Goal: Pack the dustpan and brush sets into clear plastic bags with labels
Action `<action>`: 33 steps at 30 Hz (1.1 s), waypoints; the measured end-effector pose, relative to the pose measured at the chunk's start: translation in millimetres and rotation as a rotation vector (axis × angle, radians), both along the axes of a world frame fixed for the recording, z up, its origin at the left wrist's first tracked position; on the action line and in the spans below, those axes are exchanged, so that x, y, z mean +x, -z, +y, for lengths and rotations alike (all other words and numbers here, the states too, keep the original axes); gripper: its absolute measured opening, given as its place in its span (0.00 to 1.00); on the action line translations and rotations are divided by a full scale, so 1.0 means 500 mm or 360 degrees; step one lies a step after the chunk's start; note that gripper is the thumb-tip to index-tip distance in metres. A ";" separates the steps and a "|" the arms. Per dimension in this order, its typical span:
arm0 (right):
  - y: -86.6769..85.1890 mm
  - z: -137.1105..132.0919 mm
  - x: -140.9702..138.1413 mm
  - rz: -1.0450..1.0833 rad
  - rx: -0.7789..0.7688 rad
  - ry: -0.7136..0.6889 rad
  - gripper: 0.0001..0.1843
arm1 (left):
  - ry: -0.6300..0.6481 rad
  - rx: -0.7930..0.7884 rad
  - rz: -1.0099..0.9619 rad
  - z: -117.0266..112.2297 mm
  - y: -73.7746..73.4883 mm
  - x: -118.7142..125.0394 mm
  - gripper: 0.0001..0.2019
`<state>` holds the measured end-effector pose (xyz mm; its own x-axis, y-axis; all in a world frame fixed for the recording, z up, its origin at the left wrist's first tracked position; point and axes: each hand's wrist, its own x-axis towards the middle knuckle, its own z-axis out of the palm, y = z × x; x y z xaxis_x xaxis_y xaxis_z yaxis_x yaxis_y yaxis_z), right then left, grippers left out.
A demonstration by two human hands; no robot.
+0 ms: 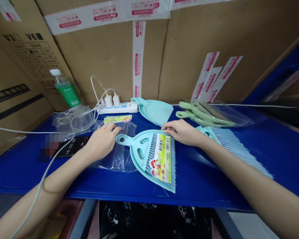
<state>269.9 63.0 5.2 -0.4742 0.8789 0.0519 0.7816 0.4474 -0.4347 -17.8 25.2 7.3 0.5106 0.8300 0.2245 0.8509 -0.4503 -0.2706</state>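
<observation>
A light-blue dustpan [137, 161] lies on the table, its handle toward the left. A matching brush [153, 149] is nested in it, with a yellow-green printed label card [161, 162] over the bristles. My right hand [181, 131] has its fingers closed on the dustpan's far right corner. My left hand [103, 141] is closed over a clear plastic bag [122, 157], just left of the dustpan's handle; its fingertips are partly hidden. Behind lies another light-blue dustpan [155, 111]. A second blue brush [239, 147] lies partly under my right forearm.
Green dustpan sets [206, 116] in clear wrap lie at the back right. Label cards [118, 118] and a power strip [127, 107] with white cables sit behind my left hand. A phone [72, 147] lies left, near a green-labelled bottle [67, 91]. Cardboard boxes [104, 53] wall the back.
</observation>
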 end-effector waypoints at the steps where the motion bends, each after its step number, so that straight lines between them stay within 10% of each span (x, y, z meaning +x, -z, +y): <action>1: 0.000 0.000 0.001 0.0005 0.0009 -0.0010 0.11 | 0.0030 0.0004 0.0004 -0.001 -0.001 0.002 0.19; 8: 0.002 0.006 0.001 -0.0004 0.0025 -0.0013 0.11 | 0.0321 -0.0244 -0.0115 -0.008 -0.016 0.006 0.20; 33: 0.003 0.008 -0.003 -0.0002 0.0027 0.0149 0.12 | 0.0404 -0.0436 -0.0191 -0.015 -0.008 0.018 0.25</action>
